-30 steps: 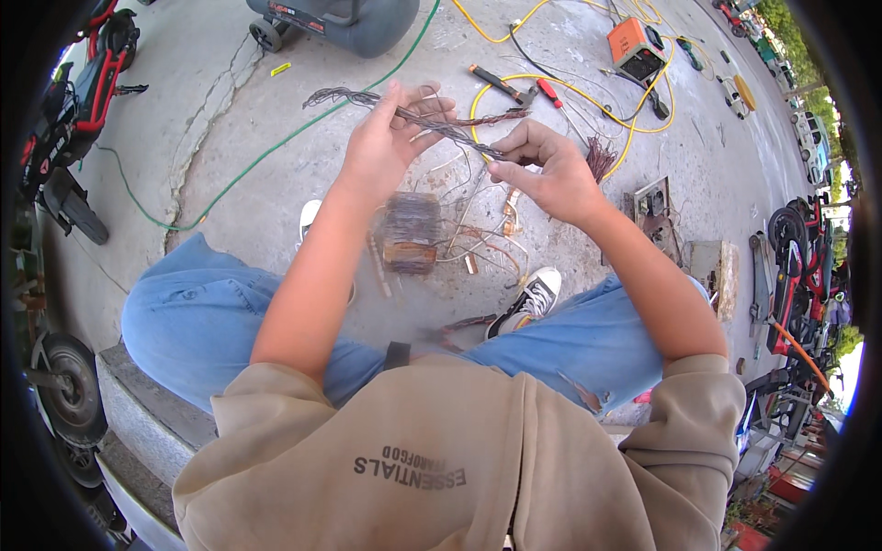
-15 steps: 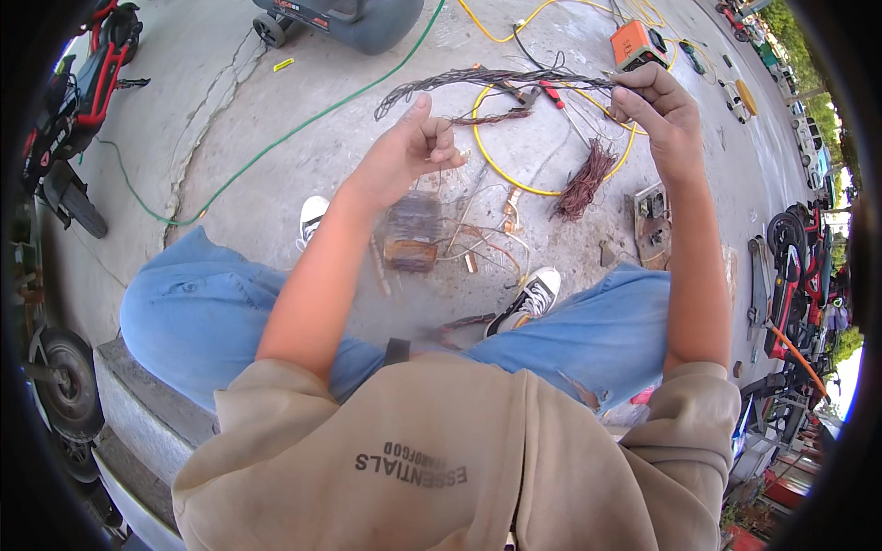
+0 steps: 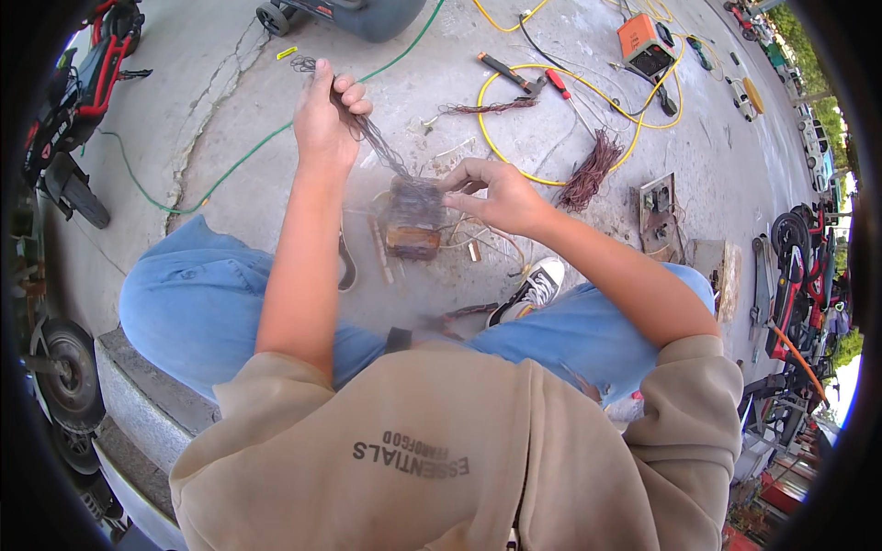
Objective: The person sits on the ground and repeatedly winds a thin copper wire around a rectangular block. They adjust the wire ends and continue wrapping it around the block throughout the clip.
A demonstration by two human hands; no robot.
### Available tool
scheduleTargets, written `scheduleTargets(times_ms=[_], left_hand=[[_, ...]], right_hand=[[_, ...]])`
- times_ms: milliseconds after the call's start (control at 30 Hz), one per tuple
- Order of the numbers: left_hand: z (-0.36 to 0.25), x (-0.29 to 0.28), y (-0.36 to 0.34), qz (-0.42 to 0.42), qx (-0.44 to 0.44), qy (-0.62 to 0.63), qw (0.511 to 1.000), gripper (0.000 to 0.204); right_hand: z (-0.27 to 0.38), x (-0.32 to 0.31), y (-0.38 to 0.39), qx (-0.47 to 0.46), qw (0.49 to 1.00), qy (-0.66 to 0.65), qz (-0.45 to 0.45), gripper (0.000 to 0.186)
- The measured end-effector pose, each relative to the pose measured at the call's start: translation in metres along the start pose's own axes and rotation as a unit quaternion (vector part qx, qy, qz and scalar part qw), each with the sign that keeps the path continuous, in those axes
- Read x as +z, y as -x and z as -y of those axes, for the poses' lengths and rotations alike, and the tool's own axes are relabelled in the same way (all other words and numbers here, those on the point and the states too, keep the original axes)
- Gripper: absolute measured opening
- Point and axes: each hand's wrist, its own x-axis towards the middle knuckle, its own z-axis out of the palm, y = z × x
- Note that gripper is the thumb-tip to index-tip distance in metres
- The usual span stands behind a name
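My left hand (image 3: 329, 124) is closed around a bundle of thin dark wire (image 3: 378, 145), whose looped end sticks out past the fingers. From that hand the bundle slants down to a brown and grey block wound with wire (image 3: 415, 207), like a coil or transformer core, on the ground between my feet. At the block's upper right edge, my right hand (image 3: 491, 195) has its thumb and fingers curled close together. Whatever lies between those fingertips is too small to make out. The block's top looks blurred.
Beyond the block lie a hammer (image 3: 510, 73), a red-handled screwdriver (image 3: 559, 84) and a reddish-brown wire bundle (image 3: 593, 173). A yellow hose (image 3: 481, 124) loops around there. An orange machine (image 3: 646, 46) stands far right; a metal part (image 3: 657, 216) lies nearer. A green hose (image 3: 248, 163) crosses the left.
The wire bundle, stretched across in front of me before, now hangs from my left hand to the block. My left hand moved left and away; my right hand came down and left to the block.
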Motion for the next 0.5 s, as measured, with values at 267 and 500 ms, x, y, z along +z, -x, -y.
scheduleTargets(times_ms=[267,500], left_hand=[[-0.004,0.055,0.032,0.135,0.010,-0.186,0.973,0.025],[0.003,0.059,0.045,0.216,0.219,-0.589,0.747,0.033]], right_hand=[[0.030,0.030,-0.040,0.081,0.991,0.023,0.107,0.086],[-0.044,0.074,-0.097,-0.139,0.989,0.037,0.028,0.042]])
